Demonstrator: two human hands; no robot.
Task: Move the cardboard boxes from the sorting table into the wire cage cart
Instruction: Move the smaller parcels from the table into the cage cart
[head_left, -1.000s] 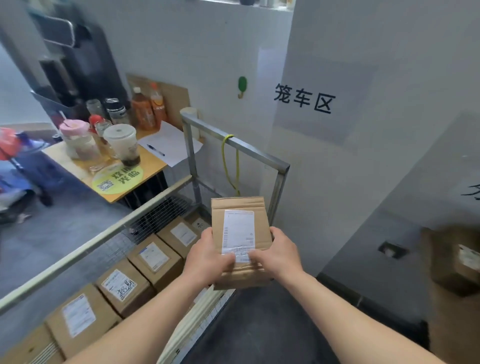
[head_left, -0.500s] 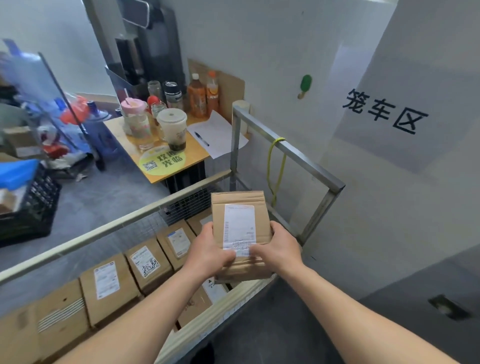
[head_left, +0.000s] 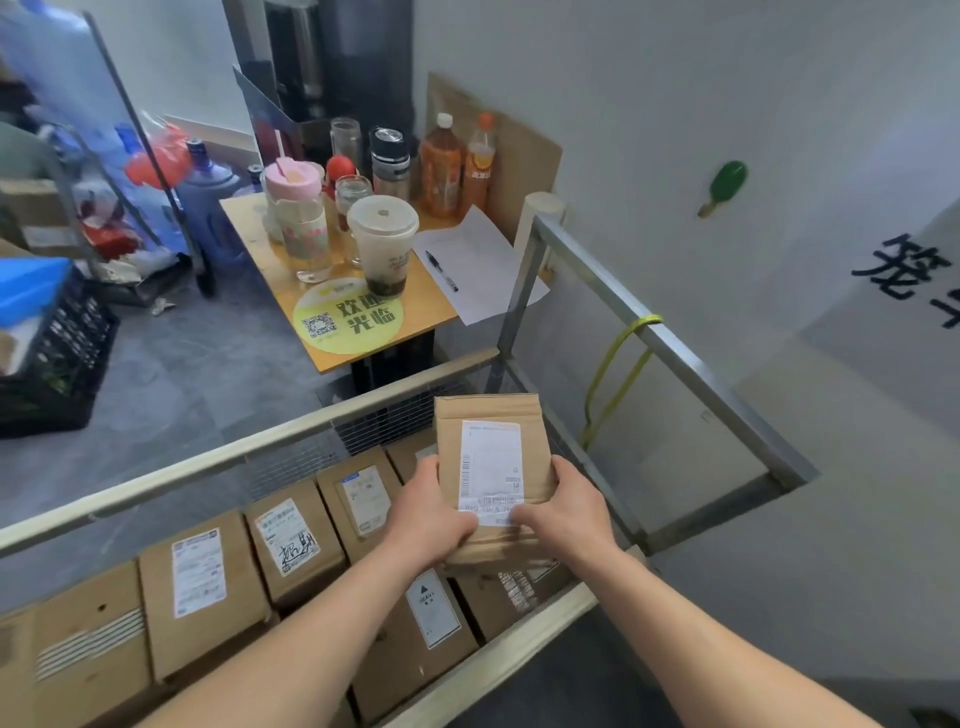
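Advanced: labelled cardboard box (head_left: 491, 467), now over wire cage cart (head_left: 675, 353), near end clasped between left hand (head_left: 428, 519) and right hand (head_left: 566, 512); step, placing; next, lower it level beside stowed boxes (head_left: 291, 545).

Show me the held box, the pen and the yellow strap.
held box (head_left: 488, 411): head view, bare cardboard above its label.
pen (head_left: 441, 271): head view, middle of barrel.
yellow strap (head_left: 647, 321): head view, its knotted top end.

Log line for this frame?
left hand, right hand: grip cardboard box | box: above wire cage cart | cart: other boxes inside
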